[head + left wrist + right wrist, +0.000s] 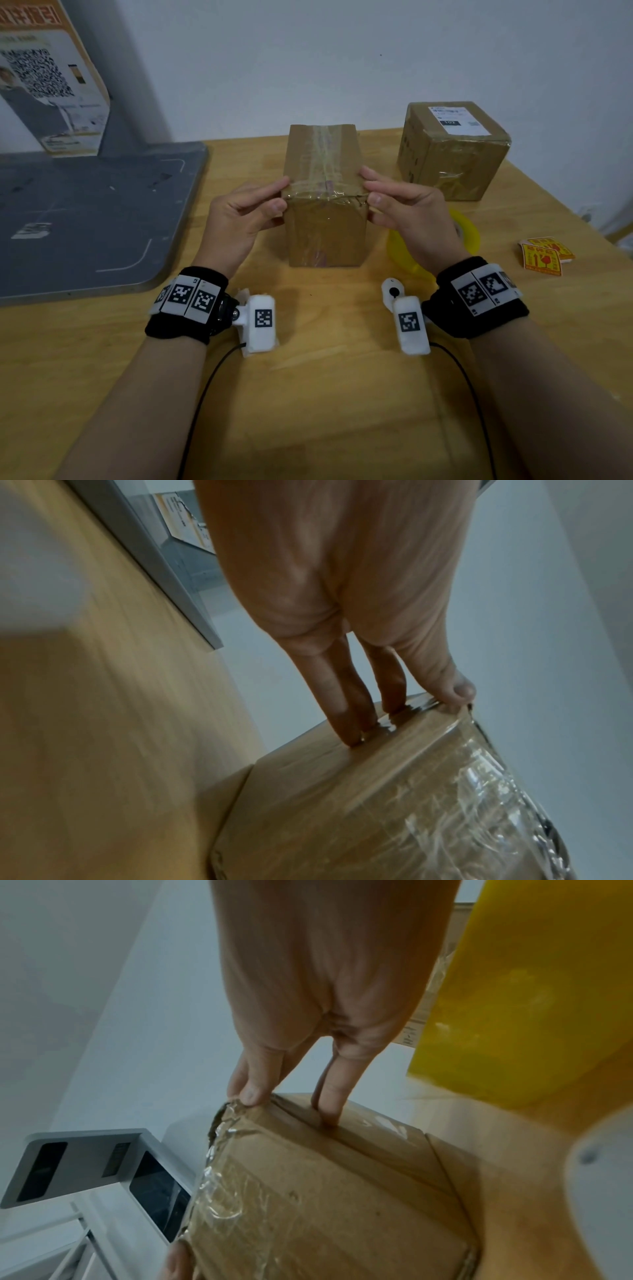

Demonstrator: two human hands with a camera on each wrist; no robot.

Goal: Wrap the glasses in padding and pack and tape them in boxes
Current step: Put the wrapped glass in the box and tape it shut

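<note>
A tall brown cardboard box (325, 222) stands upright mid-table, with crinkled clear tape (322, 161) running over its top and down its front. My left hand (281, 197) is at the box's upper left near corner; in the left wrist view its straight fingers (346, 723) press on the box's (342, 791) side face while the thumb sits on the taped edge. My right hand (370, 193) mirrors it at the upper right corner: its thumb (251, 1095) presses the taped corner and straight fingers lie on the side of the box (325, 1191). No glasses or padding are visible.
A yellow tape roll (469, 233) lies just behind my right wrist. A second taped box (452, 150) with a white label stands at the back right. Red-and-yellow stickers (544, 257) lie at the right edge. A grey platform (85, 212) covers the left side.
</note>
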